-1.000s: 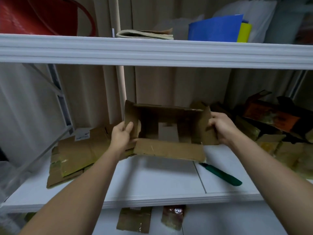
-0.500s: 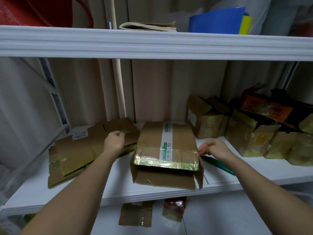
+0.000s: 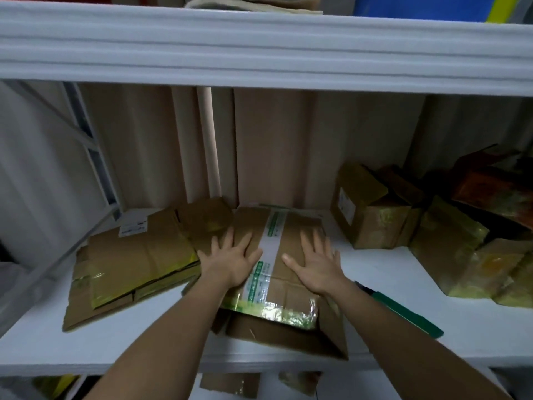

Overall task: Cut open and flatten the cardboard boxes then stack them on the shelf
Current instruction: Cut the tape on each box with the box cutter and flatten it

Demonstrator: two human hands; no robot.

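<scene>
Half a second ago I had the cardboard box (image 3: 277,272) lying on the shelf (image 3: 383,272) with my fingers curled at its left and right edges; a second ago I was holding it up, open end toward me. Now both palms are on top of it, and the box sits flatter, with its lower flaps splayed out over the near edge of the shelf.

My left hand (image 3: 230,259) lies flat on the left part of the top panel, fingers spread wide and straight, thumb reaching toward the white and green tape strip (image 3: 266,259) that runs near to far down the middle. My right hand (image 3: 314,262) lies flat on the right part, fingers likewise spread, thumb pointing in toward the tape. Neither hand grips anything; both press on the cardboard.

The box's near edge is wrapped in shiny clear tape with a yellow-green glint. Touching it on the left is the stack of flattened boxes (image 3: 135,261), a white label at its far end. To the right, the green-handled cutter (image 3: 403,311) lies on the shelf just beside my right forearm. Further right, uncut boxes (image 3: 372,215) stand against the far wall, with more taped ones in the far right corner.
</scene>
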